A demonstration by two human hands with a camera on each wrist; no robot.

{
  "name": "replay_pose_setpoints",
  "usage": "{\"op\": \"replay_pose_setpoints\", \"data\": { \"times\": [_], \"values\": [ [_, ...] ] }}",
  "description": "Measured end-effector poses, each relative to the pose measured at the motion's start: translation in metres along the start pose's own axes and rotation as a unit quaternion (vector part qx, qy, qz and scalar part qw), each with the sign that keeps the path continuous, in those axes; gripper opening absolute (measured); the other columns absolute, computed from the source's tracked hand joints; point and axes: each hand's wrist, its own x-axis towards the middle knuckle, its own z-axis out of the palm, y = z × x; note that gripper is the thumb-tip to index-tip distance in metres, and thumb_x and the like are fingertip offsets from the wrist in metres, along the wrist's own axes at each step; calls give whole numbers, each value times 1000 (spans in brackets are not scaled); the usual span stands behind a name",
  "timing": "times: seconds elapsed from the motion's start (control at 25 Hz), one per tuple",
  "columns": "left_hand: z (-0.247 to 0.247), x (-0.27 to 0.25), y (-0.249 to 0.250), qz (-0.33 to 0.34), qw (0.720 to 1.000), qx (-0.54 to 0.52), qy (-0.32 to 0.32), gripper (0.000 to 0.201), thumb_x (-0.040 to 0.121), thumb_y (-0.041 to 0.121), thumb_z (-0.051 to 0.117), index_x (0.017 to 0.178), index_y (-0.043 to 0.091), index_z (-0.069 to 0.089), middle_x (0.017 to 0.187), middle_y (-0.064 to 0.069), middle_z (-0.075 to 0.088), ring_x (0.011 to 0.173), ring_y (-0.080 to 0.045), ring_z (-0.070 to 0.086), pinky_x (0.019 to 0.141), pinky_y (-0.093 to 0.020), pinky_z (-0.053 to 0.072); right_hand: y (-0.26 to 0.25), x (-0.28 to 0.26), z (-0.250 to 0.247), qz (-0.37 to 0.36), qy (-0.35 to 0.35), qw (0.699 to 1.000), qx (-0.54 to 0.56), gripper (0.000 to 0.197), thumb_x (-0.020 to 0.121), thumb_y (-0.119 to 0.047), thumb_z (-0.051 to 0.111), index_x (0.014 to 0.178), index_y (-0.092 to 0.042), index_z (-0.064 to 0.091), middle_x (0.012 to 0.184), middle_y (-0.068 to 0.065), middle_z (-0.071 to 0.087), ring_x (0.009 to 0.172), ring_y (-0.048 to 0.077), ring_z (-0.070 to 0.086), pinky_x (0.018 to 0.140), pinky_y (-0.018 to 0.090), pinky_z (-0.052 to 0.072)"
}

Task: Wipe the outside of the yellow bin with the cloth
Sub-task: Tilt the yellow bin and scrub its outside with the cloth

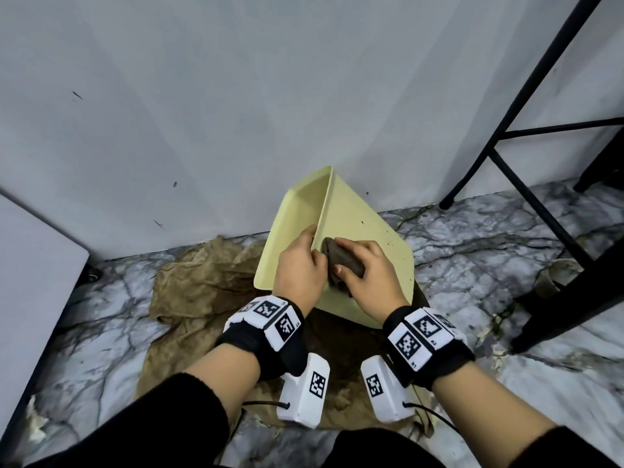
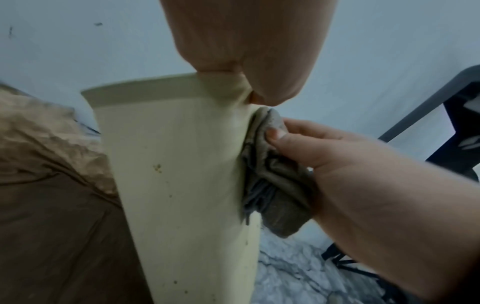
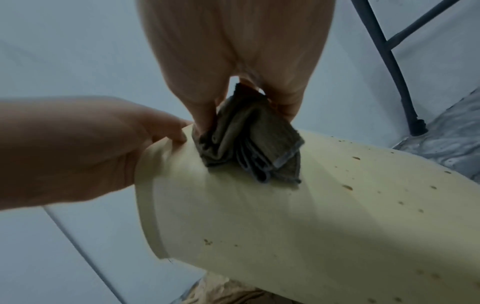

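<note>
Head view, items big to small:

1. Floor, marble-look; wall behind; black stand legs at right.
2. Brown sheet, crumpled under the work area, prob. to catch dirt.
3. Yellow bin, tipped w/ mouth toward wall, resting on sheet by the wall; tilt likely turns the side wall up for wiping.
4. Left hand: fingers curled over bin rim, clamped on it, prob. to steady the bin vs. wipe pressure.
5. Right hand: fingers and thumb closed round the cloth, dark, folded, pressed on outer wall just beside rim.

Wrist views add: brown specks on two outer faces, barely seen from head. Right wrist shows the cloth's folded layers. Left wrist shows right thumb pinning cloth.
</note>
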Motion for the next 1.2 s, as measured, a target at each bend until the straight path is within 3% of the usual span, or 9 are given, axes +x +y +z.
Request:
{"op": "replay_pose_setpoints", "data": {
  "times": [0.2, 0.36, 0.52, 0.6, 0.72, 0.88, 1.04, 1.12, 1.2],
  "values": [
    [-6, 0, -1, -39, 999, -18, 17, 39, 85, 4, 45, 124, 7, 45, 110, -15, 63, 100, -32, 58, 66, -15, 30, -3, 8, 4, -9, -29, 999, -9, 43, 80, -11, 62, 121, -20, 55, 112, 10, 53, 109, 21, 49, 92, 15, 30],
    [-10, -8, -8, -48, 999, -9, 9, 43, 86, 5, 43, 129, 8, 40, 107, -18, 61, 100, -32, 57, 65, -19, 30, -2, 3, 9, -21, -45, 999, -2, 40, 80, -11, 63, 119, -20, 57, 110, 9, 52, 103, 15, 49, 86, 7, 28],
    [-17, -7, -12, -57, 997, -16, 58, 41, 87, 5, 42, 127, 8, 43, 111, -17, 61, 96, -34, 57, 67, -20, 32, -10, 5, 13, -50, -54, 997, 14, 39, 81, -12, 62, 118, -23, 58, 108, 5, 54, 97, 8, 47, 80, -2, 31],
    [-16, -9, -13, -69, 995, -25, 61, 42, 87, 7, 42, 129, 11, 41, 111, -17, 61, 97, -33, 57, 72, -24, 36, -11, 2, 15, -52, -60, 997, 16, 39, 81, -13, 62, 119, -24, 57, 109, 5, 54, 98, 9, 47, 84, 5, 33],
    [-16, -8, -13, -64, 996, -27, 47, 45, 87, 6, 40, 132, 11, 39, 108, -16, 62, 98, -31, 57, 70, -21, 34, -12, -5, 19, -47, -49, 997, 22, 40, 81, -17, 63, 120, -25, 57, 108, 3, 54, 102, 12, 48, 96, 21, 35],
    [-14, 0, -11, -45, 997, -11, 64, 47, 88, 6, 38, 135, 7, 36, 119, -20, 58, 109, -31, 54, 83, -20, 34, -11, 0, 16, -59, -24, 998, 29, 40, 81, -15, 63, 120, -24, 56, 110, 5, 54, 102, 11, 48, 93, 14, 34],
    [-7, -1, -19, -46, 997, -10, 65, 49, 89, 8, 38, 137, 10, 32, 126, -20, 56, 114, -31, 52, 96, -32, 40, 3, -1, 24, -46, -25, 999, 11, 41, 82, -17, 61, 121, -29, 55, 113, 5, 54, 110, 24, 49, 101, 32, 38],
    [-7, 1, -23, -55, 995, -14, 77, 50, 88, 9, 38, 138, 13, 32, 121, -20, 58, 109, -33, 54, 95, -36, 43, 13, 0, 28, -41, -16, 999, 7, 41, 83, -17, 60, 121, -30, 55, 113, 5, 54, 109, 26, 50, 101, 36, 39],
    [-8, 3, -26, -65, 994, -20, 82, 51, 88, 11, 38, 138, 16, 32, 106, -18, 63, 93, -31, 58, 83, -31, 45, 24, 2, 27, -27, -7, 1000, 7, 39, 83, -15, 60, 120, -29, 56, 111, 5, 54, 109, 26, 50, 101, 36, 40]
  ]
}}
